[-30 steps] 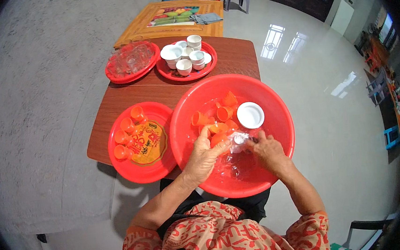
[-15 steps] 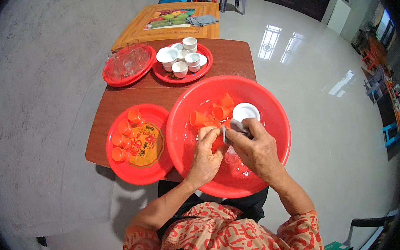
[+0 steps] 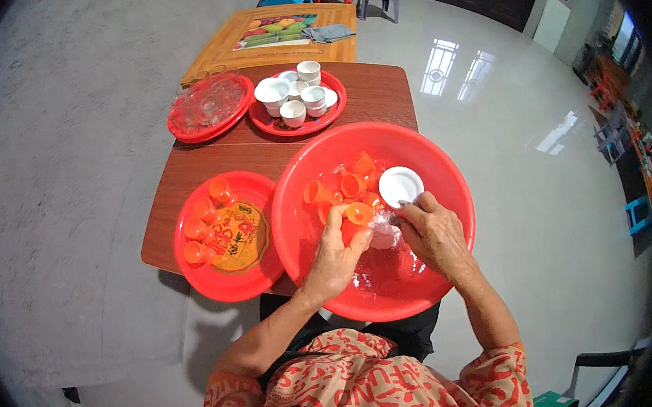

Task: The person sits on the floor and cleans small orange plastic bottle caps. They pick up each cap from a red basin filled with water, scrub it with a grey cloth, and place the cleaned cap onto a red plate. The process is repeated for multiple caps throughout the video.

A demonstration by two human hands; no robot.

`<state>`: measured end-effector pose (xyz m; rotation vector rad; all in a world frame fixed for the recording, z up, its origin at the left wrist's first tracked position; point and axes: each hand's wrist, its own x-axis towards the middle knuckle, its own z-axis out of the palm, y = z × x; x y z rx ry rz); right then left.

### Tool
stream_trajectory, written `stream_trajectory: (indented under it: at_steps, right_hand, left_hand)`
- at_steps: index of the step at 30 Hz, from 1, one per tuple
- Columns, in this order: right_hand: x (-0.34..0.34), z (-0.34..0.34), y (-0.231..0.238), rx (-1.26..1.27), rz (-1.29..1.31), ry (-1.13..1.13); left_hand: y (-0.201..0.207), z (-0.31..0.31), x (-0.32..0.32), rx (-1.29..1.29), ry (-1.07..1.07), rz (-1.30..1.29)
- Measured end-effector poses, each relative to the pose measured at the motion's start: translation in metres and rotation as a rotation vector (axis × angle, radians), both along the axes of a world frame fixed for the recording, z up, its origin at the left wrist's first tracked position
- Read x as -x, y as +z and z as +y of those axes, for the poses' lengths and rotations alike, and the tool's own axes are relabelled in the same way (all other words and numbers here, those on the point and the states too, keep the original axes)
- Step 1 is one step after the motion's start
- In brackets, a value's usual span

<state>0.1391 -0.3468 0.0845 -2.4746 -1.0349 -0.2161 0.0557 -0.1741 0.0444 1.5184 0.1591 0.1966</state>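
Note:
A big red basin (image 3: 454, 270) of water is in front of me. Over it, my left hand (image 3: 334, 259) pinches an orange cup (image 3: 358, 214), its round opening facing up. My right hand (image 3: 436, 235) is low at the water beside that cup, fingers bunched on a pale wet cloth (image 3: 384, 233), partly under water and blurred. Several more orange cups (image 3: 353, 185) lie in the basin beyond my left hand. A round white dish (image 3: 401, 187) sits in the water just past my right fingertips.
Left of the basin, a red tray (image 3: 233, 289) bears several orange cups (image 3: 205, 209) lying along its left side. Farther back on the brown table (image 3: 378, 84) stand a red tray of white cups (image 3: 293, 114) and red trays with clear glasses (image 3: 211, 105). A wooden table (image 3: 338, 52) adjoins behind.
My right hand has moved slightly right and down, away from the cup, taking the cloth into the water. The cup in my left hand now shows its opening. Loose cups have shifted a little.

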Motion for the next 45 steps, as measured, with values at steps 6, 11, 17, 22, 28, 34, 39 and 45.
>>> stream_trajectory:
  at_steps: [6, 11, 17, 22, 28, 34, 39, 45]
  right_hand:
    - [-0.001, -0.020, -0.039, 0.632, 0.029, 0.154]
    - [-0.009, -0.024, -0.019, 0.355, 0.361, 0.315]
    - [0.026, 0.019, 0.028, -0.401, 0.302, 0.326]
    - [0.017, 0.033, 0.018, -0.495, 0.380, 0.224]
    - [-0.006, 0.037, 0.005, -0.620, 0.662, 0.068]
    - [0.026, 0.036, 0.006, -0.610, 0.247, 0.245]
    - [0.004, 0.028, -0.004, -0.651, 0.416, 0.106]
    - [0.008, 0.031, 0.006, -0.639, 0.511, 0.091]
  left_hand:
    - [0.002, 0.013, -0.005, 0.795, -0.053, 0.103]
    - [0.004, 0.015, -0.006, 0.822, -0.019, 0.049]
    - [-0.007, 0.015, -0.005, 0.691, -0.036, -0.034]
    - [0.000, 0.007, -0.002, 0.591, -0.092, -0.148]
    - [0.008, 0.008, 0.003, 0.601, -0.203, -0.101]
    - [0.005, 0.011, -0.003, 0.583, -0.155, -0.140]
    - [0.014, 0.006, 0.001, 0.659, -0.249, -0.078]
    - [0.024, 0.001, 0.001, 0.633, -0.237, -0.111]
